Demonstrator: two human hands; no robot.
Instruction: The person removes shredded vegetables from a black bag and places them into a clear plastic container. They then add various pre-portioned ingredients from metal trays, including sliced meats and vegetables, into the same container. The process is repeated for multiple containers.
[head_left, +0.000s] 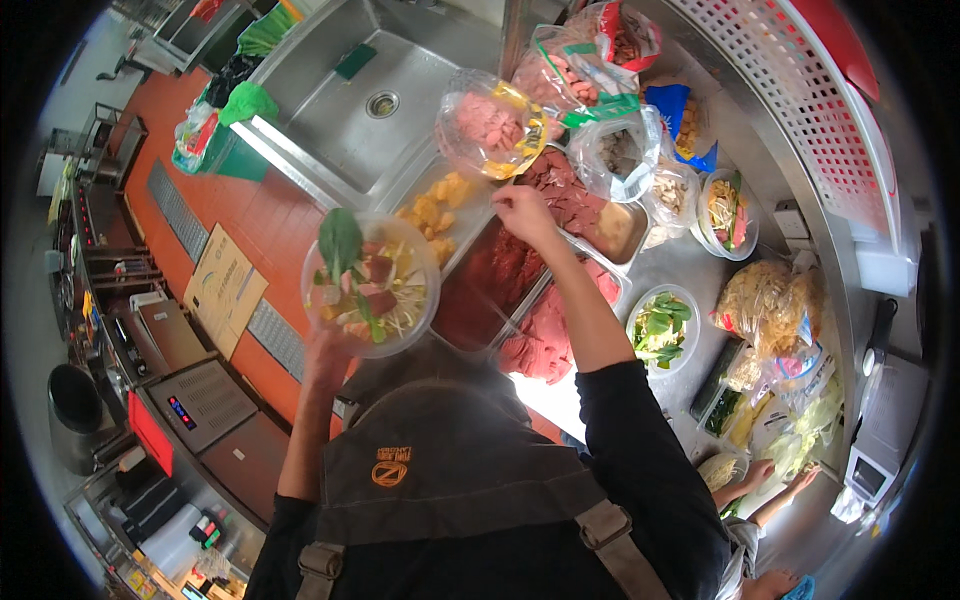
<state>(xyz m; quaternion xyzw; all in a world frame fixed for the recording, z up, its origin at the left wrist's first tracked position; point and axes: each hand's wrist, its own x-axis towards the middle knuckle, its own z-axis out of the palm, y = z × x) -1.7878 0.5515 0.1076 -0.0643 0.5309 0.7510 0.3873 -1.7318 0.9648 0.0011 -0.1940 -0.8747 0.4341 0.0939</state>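
My left hand (328,357) grips a clear round plastic bowl (425,325) from its near side. In the bowl lie a green leafy stalk (341,240), bean sprouts and pieces of meat. My right hand (525,213) reaches over the metal trays with its fingers closed together; whatever they hold, if anything, is too small to make out. Beneath and around that hand are a tray of dark red meat (497,275), sliced brownish-red meat (560,185) and yellow chunks (440,200). A tray of pink sliced meat (570,320) sits nearer me, partly behind my right forearm.
An open bag of pink food (490,115) stands just beyond my right hand, with several other bags behind. Filled bowls (663,328) (728,215) stand at right. A steel sink (400,60) lies at far left. Another person's hands (765,475) work at lower right.
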